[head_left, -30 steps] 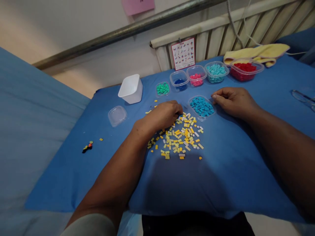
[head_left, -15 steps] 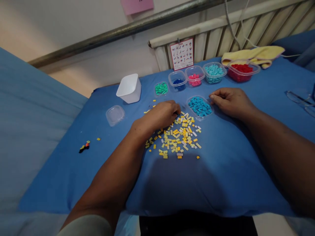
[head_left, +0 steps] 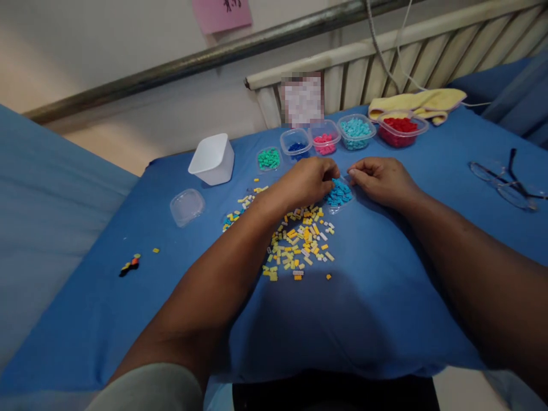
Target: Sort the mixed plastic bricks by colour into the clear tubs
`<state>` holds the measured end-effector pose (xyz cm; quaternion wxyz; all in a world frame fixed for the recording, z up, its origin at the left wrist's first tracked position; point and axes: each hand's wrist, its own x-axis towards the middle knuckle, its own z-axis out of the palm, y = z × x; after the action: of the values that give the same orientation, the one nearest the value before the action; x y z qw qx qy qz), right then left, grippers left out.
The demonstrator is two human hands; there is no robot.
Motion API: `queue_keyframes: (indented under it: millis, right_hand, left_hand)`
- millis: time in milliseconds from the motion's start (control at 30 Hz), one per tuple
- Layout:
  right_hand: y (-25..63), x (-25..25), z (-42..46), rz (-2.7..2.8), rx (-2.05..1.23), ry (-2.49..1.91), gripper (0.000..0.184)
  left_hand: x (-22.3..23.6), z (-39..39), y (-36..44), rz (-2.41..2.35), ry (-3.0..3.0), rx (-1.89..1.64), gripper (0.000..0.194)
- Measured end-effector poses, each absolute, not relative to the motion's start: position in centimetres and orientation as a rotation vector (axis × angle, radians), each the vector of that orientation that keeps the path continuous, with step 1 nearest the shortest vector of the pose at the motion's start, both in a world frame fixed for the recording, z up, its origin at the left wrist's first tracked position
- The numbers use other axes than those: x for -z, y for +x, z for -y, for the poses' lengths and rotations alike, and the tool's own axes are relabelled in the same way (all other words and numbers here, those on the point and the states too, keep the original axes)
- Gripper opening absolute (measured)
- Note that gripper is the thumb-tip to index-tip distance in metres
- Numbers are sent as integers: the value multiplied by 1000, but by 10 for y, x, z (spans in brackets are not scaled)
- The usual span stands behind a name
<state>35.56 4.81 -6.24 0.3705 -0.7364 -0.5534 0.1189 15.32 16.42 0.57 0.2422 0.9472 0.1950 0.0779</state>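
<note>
My left hand (head_left: 311,178) hangs over a clear plastic tub (head_left: 338,210) of bright blue building bricks (head_left: 341,193). Its fingers point down and are pinched together; whatever is between them is hidden. At the tub's right rim my right hand (head_left: 379,180) is closed, thumb and forefinger pinching the edge. Below my left wrist spreads a loose pile of small yellow, cream and white bricks (head_left: 299,242). Left of that forearm, some blue bricks (head_left: 231,220) lie mixed with yellow ones.
Along the back stand tubs of green bricks (head_left: 269,158), dark blue bricks (head_left: 298,149), pink bricks (head_left: 324,144), turquoise bricks (head_left: 355,130) and red bricks (head_left: 400,128). A white container (head_left: 213,161), clear lid (head_left: 187,206), glasses (head_left: 503,182) and yellow cloth (head_left: 417,103) also lie on the blue sheet.
My left hand has moved from the loose pile rightward to above the tub of blue bricks. My right hand has stayed at the tub's rim. The whole view has shifted slightly.
</note>
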Motion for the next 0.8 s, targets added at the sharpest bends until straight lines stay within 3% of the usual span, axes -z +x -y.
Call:
queue_keyframes:
  millis: [467,667,800]
  right_hand:
    - [356,64,-45,1397,-357,-1903,19]
    - [354,65,-43,1377,-359,-1933,22]
    - [353,64,-43,1361,-346,-1958,23]
  left_hand:
    - [-3,-159,134,-519,2645,-489,20]
    - [-40,-199,36,-911,2585,-481,21]
    - [-31,-210,-37,-1203,2516,-312,25]
